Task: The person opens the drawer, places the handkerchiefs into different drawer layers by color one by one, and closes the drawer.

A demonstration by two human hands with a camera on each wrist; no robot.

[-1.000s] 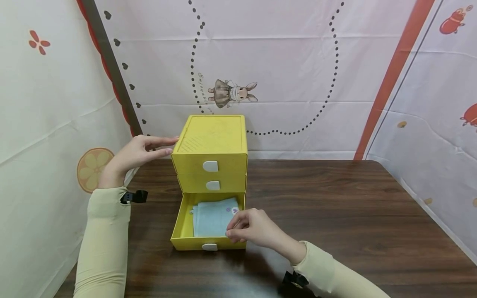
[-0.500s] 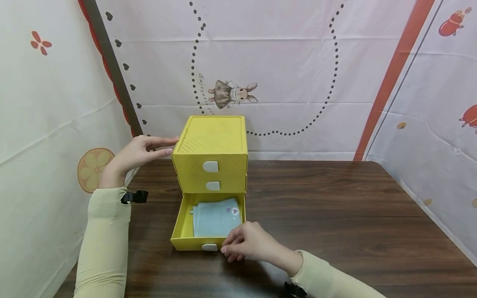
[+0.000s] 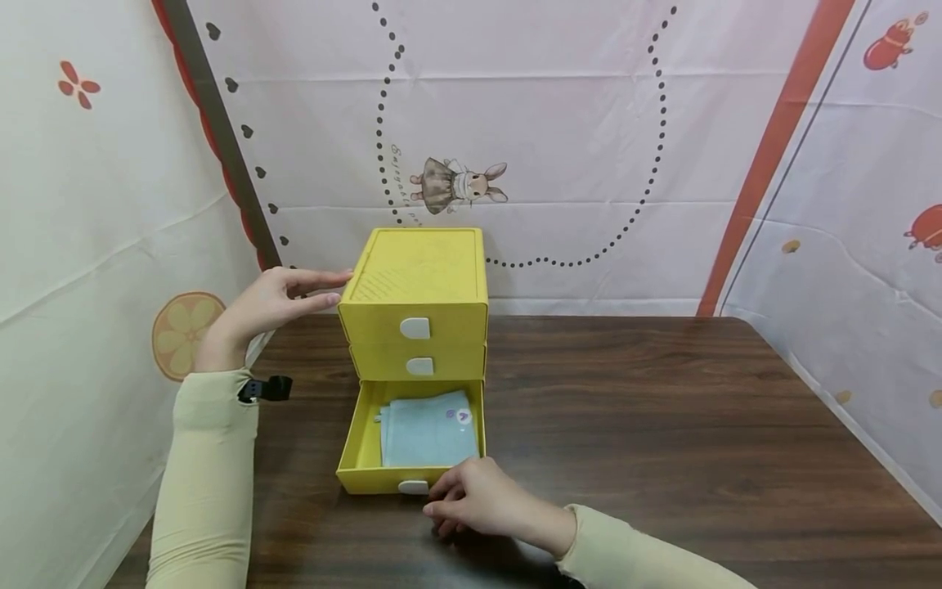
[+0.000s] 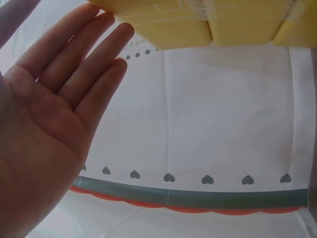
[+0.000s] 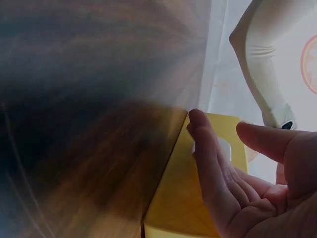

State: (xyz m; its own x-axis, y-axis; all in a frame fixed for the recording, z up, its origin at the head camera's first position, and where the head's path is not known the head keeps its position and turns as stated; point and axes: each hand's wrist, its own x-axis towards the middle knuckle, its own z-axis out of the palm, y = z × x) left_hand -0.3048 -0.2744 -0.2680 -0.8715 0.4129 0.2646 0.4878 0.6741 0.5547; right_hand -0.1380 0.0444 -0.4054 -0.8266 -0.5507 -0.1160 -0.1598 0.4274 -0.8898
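A yellow three-drawer box (image 3: 423, 266) stands on the table, its bottom drawer (image 3: 353, 481) pulled out toward the person. Inside that drawer lies a folded light blue cloth (image 3: 427, 433) with a small printed patch. My left hand (image 3: 268, 307) has its fingers extended, the tips at the box's upper left side; in the left wrist view the palm (image 4: 44, 134) faces the camera. Just in front of the drawer's right front corner is my right hand (image 3: 474, 497), fingers loosely bent with nothing between them. Its thumb and fingertips are close to the white drawer tab (image 3: 414, 487).
The brown wooden table (image 3: 662, 425) stretches to the right of the box. White printed cloth (image 3: 574, 147) hangs behind, and more hangs on both sides. Two upper drawers with white tabs (image 3: 415, 329) are pushed in.
My right hand has moved down and toward the person, from over the cloth's corner to in front of the drawer's front. The left hand, box and cloth have stayed put.
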